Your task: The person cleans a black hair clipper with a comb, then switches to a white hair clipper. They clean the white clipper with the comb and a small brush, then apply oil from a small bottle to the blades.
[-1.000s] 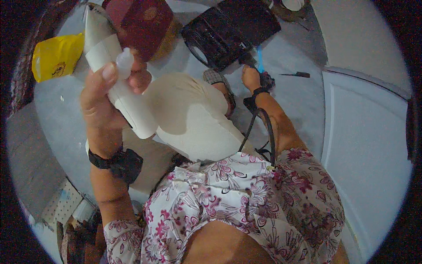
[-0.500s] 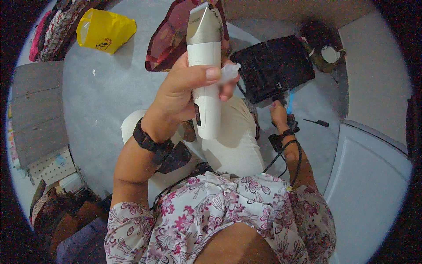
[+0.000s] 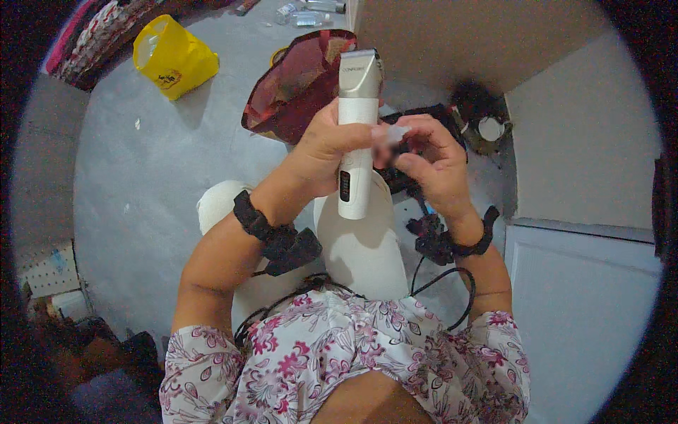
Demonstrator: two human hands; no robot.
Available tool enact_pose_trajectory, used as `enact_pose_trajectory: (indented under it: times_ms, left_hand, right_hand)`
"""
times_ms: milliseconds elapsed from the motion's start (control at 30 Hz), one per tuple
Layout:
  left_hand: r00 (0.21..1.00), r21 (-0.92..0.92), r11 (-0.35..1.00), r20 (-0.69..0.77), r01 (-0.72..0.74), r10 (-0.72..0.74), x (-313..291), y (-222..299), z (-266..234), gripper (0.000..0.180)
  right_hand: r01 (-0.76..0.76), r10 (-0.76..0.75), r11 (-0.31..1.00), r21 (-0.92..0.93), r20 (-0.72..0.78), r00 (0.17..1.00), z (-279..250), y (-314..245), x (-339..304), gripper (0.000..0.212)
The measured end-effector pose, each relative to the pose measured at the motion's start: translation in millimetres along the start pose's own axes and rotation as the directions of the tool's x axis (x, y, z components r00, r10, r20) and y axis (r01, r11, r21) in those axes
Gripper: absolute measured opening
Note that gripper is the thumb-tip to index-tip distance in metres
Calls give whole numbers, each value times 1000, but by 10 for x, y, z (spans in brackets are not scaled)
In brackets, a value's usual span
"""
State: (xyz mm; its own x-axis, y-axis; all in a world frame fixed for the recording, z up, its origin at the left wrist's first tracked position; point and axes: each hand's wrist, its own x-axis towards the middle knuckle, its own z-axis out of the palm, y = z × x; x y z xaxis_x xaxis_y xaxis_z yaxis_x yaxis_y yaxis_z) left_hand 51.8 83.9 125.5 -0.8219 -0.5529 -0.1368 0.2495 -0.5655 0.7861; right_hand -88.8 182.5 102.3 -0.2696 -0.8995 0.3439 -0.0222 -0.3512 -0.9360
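Note:
In my left hand [image 3: 325, 152] is a white hair clipper [image 3: 359, 113] with a silver head, held upright with the blade end away from me. The same hand's fingers also keep a small translucent plastic piece with a narrow tip [image 3: 394, 134], like a little oil bottle, against the clipper's right side. My right hand [image 3: 438, 159] is closed in a loose pinch beside that tip, its fingertips close to or touching it. Something dark and blurred lies between its thumb and fingers, and I cannot tell it from the black bag [image 3: 452, 131] behind.
A dark red patterned bag [image 3: 304, 85] stands on the grey floor beyond my hands. The yellow bag [image 3: 176, 60] is farther left, and clear plastic bottles [image 3: 311, 18] lie at the back. A white cup [image 3: 491, 128] sits by the right wall; a white panel [image 3: 579, 297] is nearer.
My right hand has come up from beside the black bag to the translucent piece in my left hand. The clipper has shifted slightly right and lower in view.

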Motion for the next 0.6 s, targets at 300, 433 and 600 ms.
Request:
enact_pose_trajectory:
  times_ms: [300, 433, 600]
  left_hand:
    - [993, 46, 992, -12, -115, 116, 101, -96, 7, 38]
    - [982, 64, 980, 14, -191, 190, 94, -38, -7, 40]
    - [988, 21, 991, 92, -130, 127, 82, 12, -15, 41]
  right_hand:
    - [-34, 34, 997, 67, 0, 999, 88, -39, 114, 26]
    - [-38, 39, 996, 76, -20, 999, 111, -87, 211, 23]
    - [-115, 115, 993, 13, -7, 993, -143, -361, 361, 17]
